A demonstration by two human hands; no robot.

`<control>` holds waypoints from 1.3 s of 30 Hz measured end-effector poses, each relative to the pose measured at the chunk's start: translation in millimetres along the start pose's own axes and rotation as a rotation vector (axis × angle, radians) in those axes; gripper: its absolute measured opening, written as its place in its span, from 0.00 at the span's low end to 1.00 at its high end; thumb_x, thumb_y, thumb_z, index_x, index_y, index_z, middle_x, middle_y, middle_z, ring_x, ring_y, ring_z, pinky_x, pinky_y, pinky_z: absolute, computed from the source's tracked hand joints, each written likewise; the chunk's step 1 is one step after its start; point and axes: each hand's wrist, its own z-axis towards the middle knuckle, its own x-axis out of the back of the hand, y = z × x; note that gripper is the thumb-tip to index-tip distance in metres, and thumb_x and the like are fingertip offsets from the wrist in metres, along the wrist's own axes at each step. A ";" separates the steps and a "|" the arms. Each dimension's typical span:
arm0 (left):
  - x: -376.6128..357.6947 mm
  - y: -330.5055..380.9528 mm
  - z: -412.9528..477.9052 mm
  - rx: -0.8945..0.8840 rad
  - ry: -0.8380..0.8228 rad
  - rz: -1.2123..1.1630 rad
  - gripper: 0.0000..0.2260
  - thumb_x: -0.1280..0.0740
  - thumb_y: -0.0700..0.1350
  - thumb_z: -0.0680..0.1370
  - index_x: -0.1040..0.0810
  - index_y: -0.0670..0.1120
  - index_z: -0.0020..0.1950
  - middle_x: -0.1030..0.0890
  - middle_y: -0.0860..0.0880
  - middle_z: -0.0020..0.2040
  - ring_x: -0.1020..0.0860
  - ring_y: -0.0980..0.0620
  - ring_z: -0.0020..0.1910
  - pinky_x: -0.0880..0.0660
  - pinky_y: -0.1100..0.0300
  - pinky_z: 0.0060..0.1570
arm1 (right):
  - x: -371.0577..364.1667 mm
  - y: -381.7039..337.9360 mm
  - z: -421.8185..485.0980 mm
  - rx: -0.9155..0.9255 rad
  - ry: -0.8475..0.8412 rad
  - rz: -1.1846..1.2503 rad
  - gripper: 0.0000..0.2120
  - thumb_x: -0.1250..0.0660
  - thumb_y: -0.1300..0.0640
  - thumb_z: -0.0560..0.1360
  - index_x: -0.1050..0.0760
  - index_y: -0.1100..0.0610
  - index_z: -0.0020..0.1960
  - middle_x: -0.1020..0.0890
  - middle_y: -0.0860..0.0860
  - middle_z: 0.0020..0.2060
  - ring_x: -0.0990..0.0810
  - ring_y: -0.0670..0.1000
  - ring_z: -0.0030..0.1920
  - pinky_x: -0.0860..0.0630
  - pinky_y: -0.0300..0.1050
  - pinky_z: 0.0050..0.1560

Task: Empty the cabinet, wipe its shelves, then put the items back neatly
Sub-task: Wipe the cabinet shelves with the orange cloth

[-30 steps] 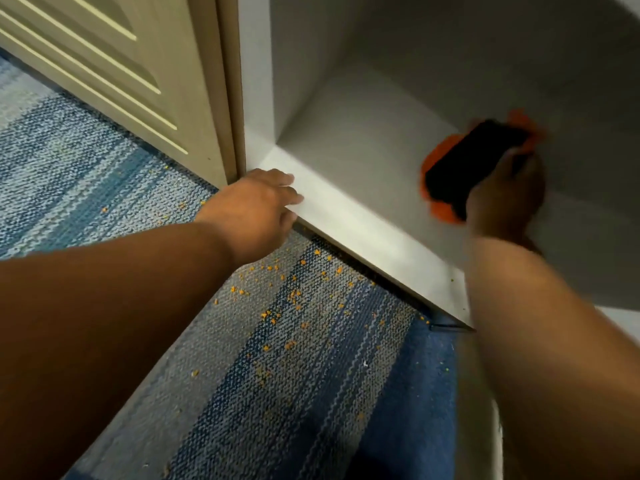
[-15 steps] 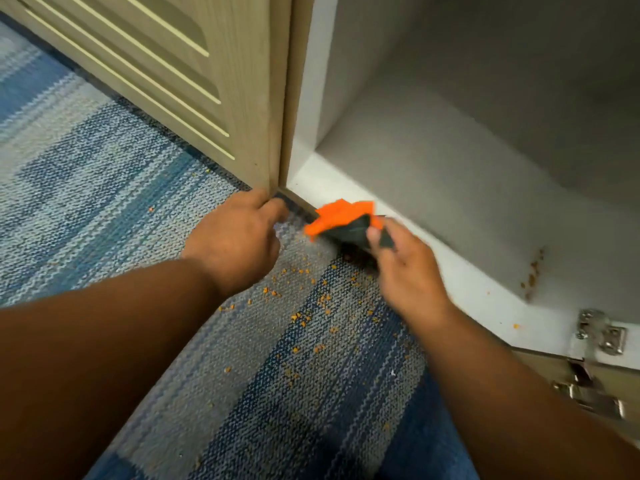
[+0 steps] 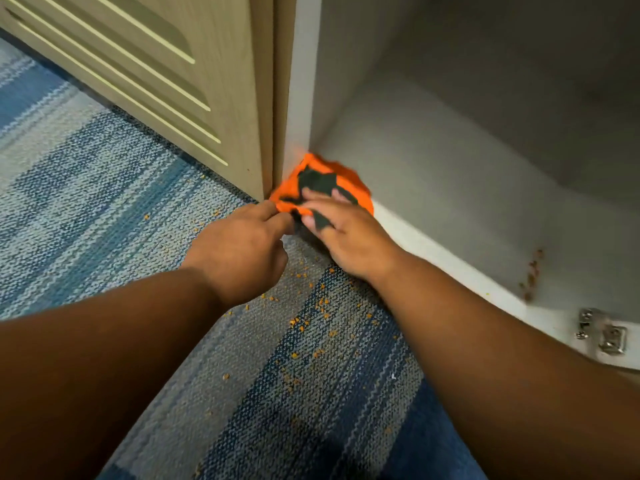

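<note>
An orange and black cloth (image 3: 322,183) lies bunched at the front left corner of the white bottom shelf (image 3: 450,188) of the open cabinet. My right hand (image 3: 346,237) holds it there, fingers curled into its folds. My left hand (image 3: 242,247) is right beside it on the carpet side, and its fingertips pinch the cloth's near left edge. Nothing else stands on the shelf. A small heap of orange-brown crumbs (image 3: 531,277) sits on the shelf at the right.
A beige panelled cabinet door (image 3: 156,81) stands to the left of the opening. Blue and grey striped carpet (image 3: 104,209) below is strewn with several orange crumbs (image 3: 311,313). A metal hinge (image 3: 602,332) is fixed at the shelf's lower right.
My right hand brought the cloth from deep inside the shelf out over the front edge, then into the front left corner. My left hand left the shelf edge and reached the cloth.
</note>
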 end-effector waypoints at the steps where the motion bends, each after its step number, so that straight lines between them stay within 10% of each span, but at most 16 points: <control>1: 3.1 -4.8 -3.1 0.018 0.009 0.019 0.09 0.33 0.47 0.75 0.21 0.50 0.54 0.21 0.48 0.50 0.21 0.42 0.51 0.23 0.51 0.39 | 7.7 -0.3 -18.3 0.005 -0.015 0.052 0.14 0.37 0.56 0.83 0.22 0.53 0.66 0.21 0.49 0.65 0.30 0.39 0.67 0.38 0.40 0.71; 4: 9.9 -18.3 -7.6 0.067 0.039 0.069 0.10 0.33 0.47 0.75 0.20 0.48 0.55 0.22 0.46 0.51 0.22 0.42 0.52 0.22 0.50 0.39 | 52.5 15.0 -40.2 -0.162 0.258 0.007 0.11 0.40 0.53 0.84 0.21 0.53 0.60 0.17 0.47 0.49 0.22 0.38 0.50 0.28 0.41 0.56; 8: 16.4 -21.3 3.8 0.084 0.064 0.084 0.17 0.34 0.45 0.76 0.24 0.46 0.64 0.25 0.44 0.60 0.24 0.41 0.58 0.20 0.47 0.45 | 111.7 56.8 -16.6 -0.584 0.800 0.035 0.21 0.44 0.47 0.83 0.22 0.61 0.62 0.19 0.61 0.59 0.22 0.57 0.58 0.30 0.44 0.54; 14: 16.2 -13.1 3.9 0.134 0.035 0.070 0.20 0.35 0.46 0.76 0.27 0.46 0.68 0.28 0.43 0.64 0.26 0.42 0.61 0.23 0.46 0.53 | 21.5 27.0 39.9 -0.098 0.346 0.116 0.21 0.37 0.47 0.78 0.21 0.57 0.66 0.23 0.61 0.68 0.29 0.59 0.72 0.36 0.59 0.74; 18: 8.2 -6.4 8.6 0.048 0.038 0.080 0.13 0.33 0.44 0.74 0.22 0.45 0.57 0.23 0.43 0.53 0.23 0.38 0.52 0.22 0.47 0.44 | 13.8 24.6 -14.2 0.022 0.140 0.018 0.15 0.36 0.53 0.80 0.19 0.58 0.61 0.17 0.54 0.59 0.21 0.52 0.62 0.30 0.44 0.67; 21: 0.0 7.5 19.3 -0.047 0.048 0.021 0.13 0.38 0.45 0.75 0.19 0.46 0.57 0.22 0.45 0.51 0.22 0.39 0.49 0.20 0.45 0.43 | 58.4 56.1 -33.0 -0.148 0.498 -0.086 0.08 0.36 0.61 0.78 0.20 0.58 0.54 0.17 0.53 0.48 0.20 0.54 0.49 0.31 0.40 0.49; 25: -14.5 40.2 54.6 -0.192 0.006 0.003 0.17 0.37 0.48 0.77 0.20 0.49 0.64 0.23 0.44 0.66 0.23 0.41 0.64 0.22 0.44 0.61 | 120.1 113.4 0.4 -0.387 1.015 -0.108 0.15 0.40 0.56 0.80 0.20 0.63 0.58 0.17 0.61 0.55 0.19 0.57 0.55 0.30 0.40 0.53; 31: -42.2 48.4 96.9 -0.124 -0.268 0.089 0.28 0.51 0.62 0.83 0.56 0.60 0.82 0.57 0.49 0.83 0.59 0.48 0.82 0.55 0.47 0.79 | 111.3 148.4 26.7 -0.045 0.150 -0.510 0.27 0.44 0.44 0.81 0.33 0.53 0.77 0.35 0.54 0.77 0.40 0.59 0.78 0.48 0.53 0.76; 35: -45.3 39.9 98.2 -0.096 -0.265 0.036 0.27 0.53 0.62 0.83 0.58 0.65 0.81 0.62 0.53 0.82 0.62 0.52 0.81 0.58 0.50 0.79 | 156.3 180.8 57.0 -0.359 0.276 -0.803 0.27 0.54 0.41 0.83 0.41 0.47 0.80 0.41 0.48 0.80 0.46 0.56 0.80 0.52 0.54 0.77; 39: -44.4 41.8 94.6 -0.095 -0.211 0.007 0.25 0.53 0.62 0.83 0.55 0.66 0.80 0.60 0.55 0.82 0.60 0.53 0.81 0.57 0.51 0.79 | 184.7 183.3 96.0 -0.447 0.327 -0.801 0.23 0.54 0.52 0.77 0.26 0.49 0.65 0.25 0.53 0.66 0.28 0.57 0.69 0.32 0.53 0.69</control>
